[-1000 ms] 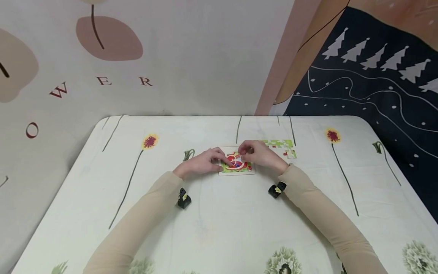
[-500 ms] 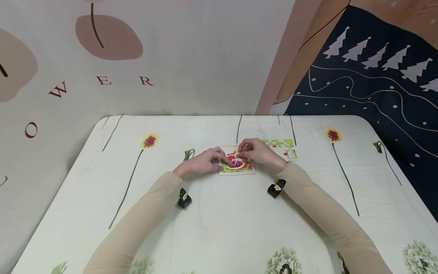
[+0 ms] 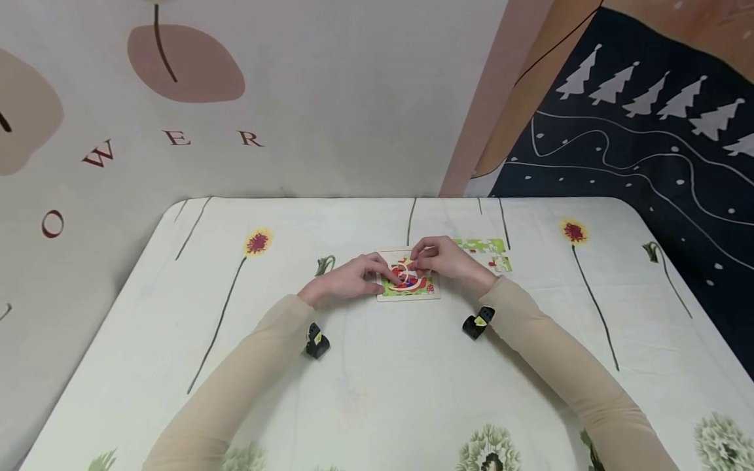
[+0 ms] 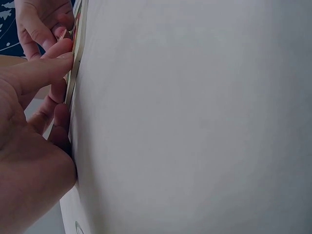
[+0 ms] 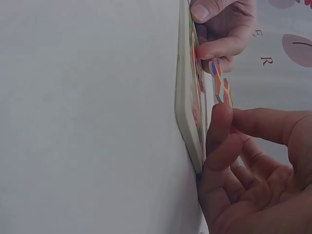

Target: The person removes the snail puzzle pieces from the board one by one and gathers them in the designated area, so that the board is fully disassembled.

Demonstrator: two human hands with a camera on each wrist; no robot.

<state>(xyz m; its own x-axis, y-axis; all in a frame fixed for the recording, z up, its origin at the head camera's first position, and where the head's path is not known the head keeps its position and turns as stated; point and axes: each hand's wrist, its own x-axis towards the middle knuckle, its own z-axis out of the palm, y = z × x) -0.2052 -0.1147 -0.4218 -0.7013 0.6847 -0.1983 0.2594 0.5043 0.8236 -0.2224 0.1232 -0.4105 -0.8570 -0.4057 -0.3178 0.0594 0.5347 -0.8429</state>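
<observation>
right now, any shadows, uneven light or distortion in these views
Head view: fairly even light, soft shadows beside the left sleeve and right sleeve; left wrist view: dimmer, tablecloth darkening toward the right edge; right wrist view: puzzle tray nearly edge-on, strongly foreshortened.

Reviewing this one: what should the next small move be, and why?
Probably lower the small red, yellow and blue jigsaw piece onto the pale-rimmed rectangular puzzle board: the right hand pinches it just off the surface, and the left hand touches the board, which may help steady it. Its exact slot is hard to make out.
</observation>
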